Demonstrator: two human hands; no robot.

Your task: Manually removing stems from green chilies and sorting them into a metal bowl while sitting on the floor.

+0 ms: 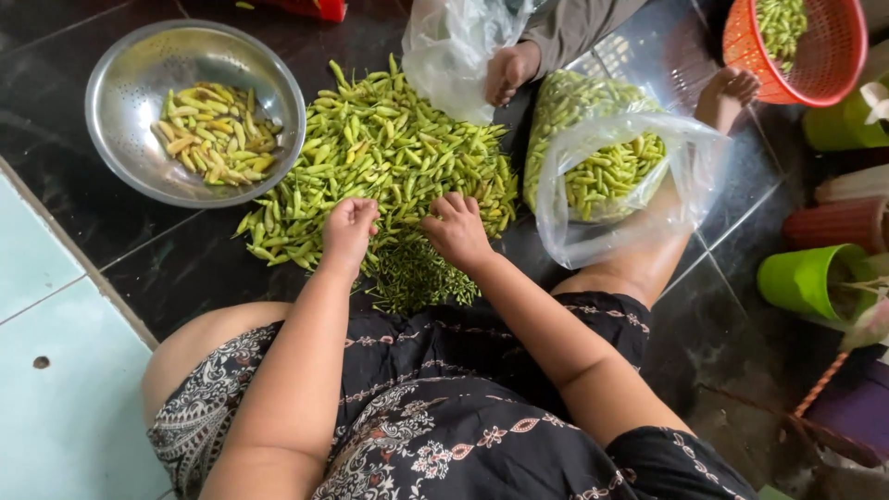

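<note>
A big heap of small green chillies [389, 153] lies on the dark tiled floor in front of me. My left hand [348, 231] rests on its near edge, fingers curled around chillies. My right hand [457, 230] sits just beside it, fingers bent into the same heap, gripping chillies. Right under my hands is a small mound of dark green stems [417, 278]. A steel colander bowl [120, 102] at the left holds several yellowish-green chillies [215, 132].
A clear plastic bag [565, 236] full of green chillies stands at the right by my leg. Another person's bare feet [509, 72] and a second plastic bag [449, 56] are beyond the heap. An orange basket [829, 60] and green pots [801, 278] stand at the right.
</note>
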